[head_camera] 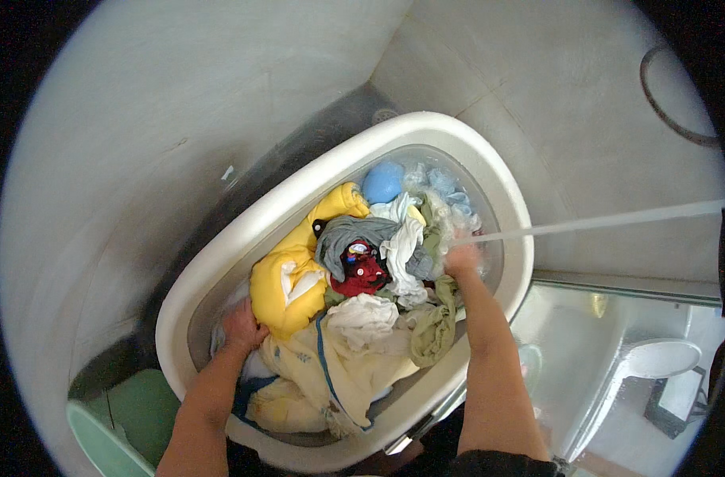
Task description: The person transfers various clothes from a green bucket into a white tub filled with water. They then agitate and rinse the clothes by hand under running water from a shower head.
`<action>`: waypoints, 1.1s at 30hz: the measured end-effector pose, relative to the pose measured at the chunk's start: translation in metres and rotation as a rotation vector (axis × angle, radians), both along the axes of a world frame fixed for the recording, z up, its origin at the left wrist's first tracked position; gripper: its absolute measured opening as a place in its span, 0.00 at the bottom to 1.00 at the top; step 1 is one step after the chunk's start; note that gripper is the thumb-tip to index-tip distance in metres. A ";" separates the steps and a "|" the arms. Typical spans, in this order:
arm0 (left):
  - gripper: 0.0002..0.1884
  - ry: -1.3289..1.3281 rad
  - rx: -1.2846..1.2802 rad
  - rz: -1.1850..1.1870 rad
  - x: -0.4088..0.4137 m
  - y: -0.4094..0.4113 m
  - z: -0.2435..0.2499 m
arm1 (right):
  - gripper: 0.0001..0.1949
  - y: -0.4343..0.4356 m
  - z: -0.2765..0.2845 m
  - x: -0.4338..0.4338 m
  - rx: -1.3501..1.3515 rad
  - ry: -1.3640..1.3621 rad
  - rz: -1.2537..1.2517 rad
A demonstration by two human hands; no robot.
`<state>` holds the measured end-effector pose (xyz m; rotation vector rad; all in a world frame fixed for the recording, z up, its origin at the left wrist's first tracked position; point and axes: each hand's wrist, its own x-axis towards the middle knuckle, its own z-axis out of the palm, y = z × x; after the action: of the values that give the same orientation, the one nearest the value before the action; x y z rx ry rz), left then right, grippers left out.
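Note:
A large white plastic tub [216, 256] full of water and soaked clothes lies before me. Along its left part my left hand [241, 327] is down in the water, against the end of a puffy yellow garment [279, 298]; its fingertips are partly hidden. My right hand [462, 257] is among the clothes at the right side, blurred by splashing, where a water stream [577, 228] lands. Its grip is hidden. Between the hands are a grey cloth [353, 229], a dark red printed cloth [359, 277], white cloths [365, 319] and an olive-green cloth [434, 328]. A cream cloth with blue trim [303, 358] lies nearest me.
A rounded blue object [383, 182] sits in the water at the far end. Tiled walls [189, 77] close in behind, with a floor drain [385, 115] in the corner. A green plastic basin [109, 438] stands lower left. A glass panel [577, 334] is at right.

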<state>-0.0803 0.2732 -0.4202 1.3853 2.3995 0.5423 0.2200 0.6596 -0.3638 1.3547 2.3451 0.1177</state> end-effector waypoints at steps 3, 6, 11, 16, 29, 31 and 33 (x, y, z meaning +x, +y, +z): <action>0.27 -0.092 -0.042 -0.021 -0.002 0.003 0.013 | 0.22 -0.008 0.014 -0.016 0.026 0.156 -0.103; 0.26 -0.086 -0.057 0.032 0.001 0.011 0.025 | 0.23 -0.022 0.028 -0.035 0.037 0.314 0.114; 0.23 -0.078 -0.066 0.021 0.000 0.014 0.035 | 0.27 -0.139 0.057 -0.120 -0.071 0.671 -0.119; 0.22 -0.028 0.042 0.039 -0.003 0.009 0.031 | 0.29 -0.211 0.104 -0.136 -0.185 0.516 0.118; 0.23 0.019 -0.010 0.030 0.006 0.008 0.025 | 0.26 -0.103 0.053 -0.161 -0.200 0.426 0.249; 0.22 0.023 0.043 0.039 0.000 0.008 0.022 | 0.25 -0.132 0.074 -0.166 -0.106 0.393 0.199; 0.22 -0.061 0.122 0.067 0.000 0.006 0.017 | 0.23 -0.150 0.086 -0.159 0.162 0.640 0.480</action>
<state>-0.0799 0.2793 -0.4031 1.3195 2.4066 0.7487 0.0610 0.5091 -0.2778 0.9534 3.2347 0.0113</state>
